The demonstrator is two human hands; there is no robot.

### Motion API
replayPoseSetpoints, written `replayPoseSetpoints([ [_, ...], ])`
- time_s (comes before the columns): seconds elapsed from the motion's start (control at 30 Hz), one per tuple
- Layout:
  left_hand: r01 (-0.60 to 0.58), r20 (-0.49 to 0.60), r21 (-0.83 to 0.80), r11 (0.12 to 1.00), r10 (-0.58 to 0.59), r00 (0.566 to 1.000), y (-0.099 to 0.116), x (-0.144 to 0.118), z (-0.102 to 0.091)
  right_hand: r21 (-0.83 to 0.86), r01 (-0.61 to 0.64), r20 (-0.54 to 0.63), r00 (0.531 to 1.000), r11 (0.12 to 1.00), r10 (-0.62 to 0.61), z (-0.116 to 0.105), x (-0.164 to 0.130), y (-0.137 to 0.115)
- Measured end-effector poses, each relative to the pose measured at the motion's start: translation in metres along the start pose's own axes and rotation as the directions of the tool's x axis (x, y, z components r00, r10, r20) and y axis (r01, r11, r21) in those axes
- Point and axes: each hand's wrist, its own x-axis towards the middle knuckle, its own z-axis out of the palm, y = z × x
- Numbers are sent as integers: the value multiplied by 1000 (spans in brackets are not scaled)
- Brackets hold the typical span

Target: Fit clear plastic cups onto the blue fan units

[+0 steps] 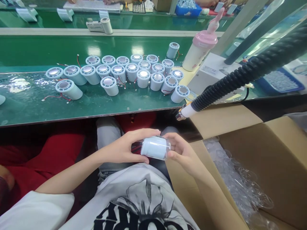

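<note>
Sitting: you are low at a green bench (96, 108), lap below its front edge, your white printed shirt (134, 204) at the bottom of the view.
Lap: a red cloth (48, 153) lies to your left, under the bench edge.
Left hand: your left hand (124, 148) is curled around the left end of a pale cylinder (153, 147), thumb under, fingers over the top, red wires showing just behind them.
Right hand: your right hand (182, 151) cups the cylinder's right end, where a clear cap (167, 150) sits on it; fingers grasp around that cap.
Cylinder: held on its side between both hands, above your lap, in front of the bench and just left of the box.
Box: an open cardboard box (275, 150) stands at your right, touching your right forearm, with clear plastic pieces (240, 182) heaped inside.
Hose: a black ribbed hose (251, 68) comes down from the upper right; its white nozzle (185, 111) ends just above the box flap, near your right hand but apart from it.
Bench: a cluster of like cylinders (131, 72) stands on end, some with red wires, well apart from your hands.
Bottle: a cream bottle (200, 49) with a pink lid stands beside the cluster on the right.
Far side: a second green belt (72, 20) carries white parts; another person's hands at a tray show at the top edge.
</note>
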Motion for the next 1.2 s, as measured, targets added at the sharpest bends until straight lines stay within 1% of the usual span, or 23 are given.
replayPoseSetpoints([
  [0.27, -26, -2, 20, 999, 26, 1000, 0, -1, 0, 117, -32, -10, 999, 993, 33, 4, 2, 1],
  [0.47, -62, 17, 31, 998, 61, 998, 0, 0, -1, 164, -156, 27, 988, 974, 153, 4, 4, 10],
  [0.57, -66, 24, 27, 997, 65, 998, 0, 0, -1, 203, -194, 25, 981, 960, 193, 7, 6, 12],
  [0.67, -73, 22, 16, 997, 73, 997, -1, 0, -2, 244, -246, 37, 969, 938, 245, 11, 8, 11],
  [0.8, -107, 21, 0, 994, 107, 994, -5, 1, -1, 279, -316, 90, 949, 907, 303, 14, 10, 8],
  [0.87, -123, 20, -14, 992, 124, 992, -7, 1, -1, 295, -364, 127, 931, 883, 341, 14, 10, 7],
  [0.97, -112, 17, -34, 993, 113, 993, -7, 0, 0, 323, -432, 169, 902, 842, 398, 14, 9, 7],
  [1.03, -84, 11, -59, 995, 84, 996, -5, -1, 1, 340, -436, 165, 900, 833, 404, 14, 9, 7],
  [1.13, -17, 7, -131, 991, 18, 1000, -2, 1, 2, 358, -382, 126, 924, 852, 361, 14, 10, 10],
  [1.2, 19, 16, -188, 982, -17, 1000, -5, 7, 2, 381, -339, 89, 940, 860, 330, 11, 12, 15],
])
